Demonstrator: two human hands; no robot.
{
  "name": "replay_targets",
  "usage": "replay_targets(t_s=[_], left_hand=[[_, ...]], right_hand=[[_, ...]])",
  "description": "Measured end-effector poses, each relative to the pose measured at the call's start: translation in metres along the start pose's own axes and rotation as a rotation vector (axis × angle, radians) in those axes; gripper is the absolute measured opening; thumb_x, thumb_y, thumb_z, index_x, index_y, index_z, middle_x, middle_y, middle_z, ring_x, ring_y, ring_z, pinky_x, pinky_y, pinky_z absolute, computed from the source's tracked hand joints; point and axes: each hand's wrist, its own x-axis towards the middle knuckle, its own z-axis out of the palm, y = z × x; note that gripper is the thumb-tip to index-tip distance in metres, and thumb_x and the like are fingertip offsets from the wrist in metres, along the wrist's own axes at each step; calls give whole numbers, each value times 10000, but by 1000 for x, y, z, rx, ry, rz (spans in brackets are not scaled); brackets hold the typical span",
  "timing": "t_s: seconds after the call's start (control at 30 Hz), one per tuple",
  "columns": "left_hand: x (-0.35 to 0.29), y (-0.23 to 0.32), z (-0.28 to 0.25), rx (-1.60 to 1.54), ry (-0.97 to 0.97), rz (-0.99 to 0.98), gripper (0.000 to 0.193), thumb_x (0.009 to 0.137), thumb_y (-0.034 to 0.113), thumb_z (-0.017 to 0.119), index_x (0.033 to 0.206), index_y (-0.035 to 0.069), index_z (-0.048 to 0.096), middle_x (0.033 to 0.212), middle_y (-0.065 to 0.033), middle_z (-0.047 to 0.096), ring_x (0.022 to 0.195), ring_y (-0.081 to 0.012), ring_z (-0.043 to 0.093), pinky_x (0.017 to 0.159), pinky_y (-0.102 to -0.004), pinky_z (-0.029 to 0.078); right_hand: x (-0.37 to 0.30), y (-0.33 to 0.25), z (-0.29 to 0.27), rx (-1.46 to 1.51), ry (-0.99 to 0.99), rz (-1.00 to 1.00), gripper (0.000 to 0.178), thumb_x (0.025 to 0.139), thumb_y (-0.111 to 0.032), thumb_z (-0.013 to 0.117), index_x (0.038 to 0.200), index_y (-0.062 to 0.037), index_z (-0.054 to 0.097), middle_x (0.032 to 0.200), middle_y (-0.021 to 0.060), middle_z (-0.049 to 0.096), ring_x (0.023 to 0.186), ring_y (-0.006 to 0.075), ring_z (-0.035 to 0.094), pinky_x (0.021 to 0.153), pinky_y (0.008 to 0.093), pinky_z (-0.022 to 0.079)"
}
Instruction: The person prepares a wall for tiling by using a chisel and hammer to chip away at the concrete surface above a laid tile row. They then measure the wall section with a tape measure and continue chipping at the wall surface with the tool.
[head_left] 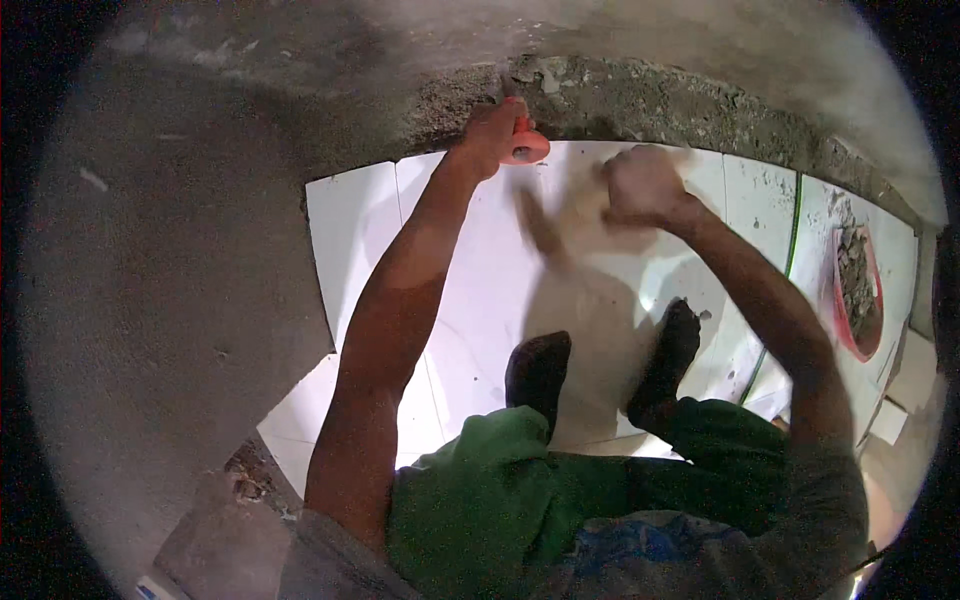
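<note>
Clearly, the left hand (490, 132) has its fingers clamped round the red grip of a chisel (530, 147), whose tip meets the rough mortar strip (640, 95) at the wall's foot. From my remote seat I find the right hand (645, 188) too blurred to read: it looks fist-like, but I cannot tell how its fingers close. A smeared brown tool (540, 228), perhaps a hammer, shows near it, over the white tiles (470, 260). My main worry is a strike off-centre, which would glance past the guard onto the left wrist or knuckles. A chisel set too low could, I judge, chip the tile edge just beneath it. Flying grit might also reach the feet (538, 372) on the tiles, in what look like dark socks.
</note>
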Motion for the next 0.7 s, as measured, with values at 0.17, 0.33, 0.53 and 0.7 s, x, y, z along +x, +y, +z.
replay_targets(t_s=[0.17,0.33,0.53,0.7], left_hand=[[13,-2,-5,-301,-73,-274,288,931,300,717,1123,93,659,958,-118,703,822,-224,648,776,-391,543],[10,13,9,-169,-41,-122,367,1043,426,533,1108,92,672,980,-110,707,844,-233,646,816,-405,544],[11,12,-2,-285,-71,-271,407,1110,373,410,1078,66,674,989,-98,703,912,-229,655,862,-420,549],[11,26,1,-84,-49,-213,405,1111,342,403,1061,41,670,1046,-119,724,925,-191,666,861,-404,553]], right_hand=[[-29,-51,9,-49,-122,4,399,610,-369,791,912,-121,709,843,118,703,812,315,699,788,469,561],[-6,17,18,-78,-190,-253,432,533,-346,818,885,-111,731,817,155,688,802,349,693,803,469,568],[-30,-50,-9,-141,-215,-40,395,645,-355,775,955,-127,685,841,104,704,841,335,703,780,498,539],[4,15,-1,-132,-272,-107,355,619,-402,779,854,-138,742,866,142,710,881,343,700,794,484,553]])
